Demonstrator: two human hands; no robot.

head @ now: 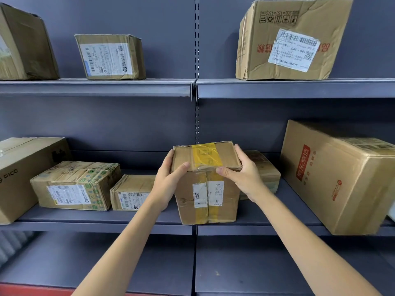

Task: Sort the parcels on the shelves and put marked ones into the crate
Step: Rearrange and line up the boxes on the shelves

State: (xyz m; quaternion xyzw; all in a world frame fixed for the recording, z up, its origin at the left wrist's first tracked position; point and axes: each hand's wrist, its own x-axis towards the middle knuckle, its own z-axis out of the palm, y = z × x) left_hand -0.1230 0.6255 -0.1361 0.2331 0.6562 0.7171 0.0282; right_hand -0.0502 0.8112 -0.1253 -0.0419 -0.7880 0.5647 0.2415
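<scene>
Got both hands, left hand (168, 178) and right hand (243, 174), clamped on the yellow-taped parcel (206, 189) at the middle shelf (149, 227) edge, so I reckon I'm mid-check for a mark, then crate or reshelve.

This looks like a parcel storage room or pickup station: dark metal shelves (96, 87) on a slotted upright (196, 50) carry many taped cardboard parcels (111, 57) with printed shipping labels (294, 50).
</scene>
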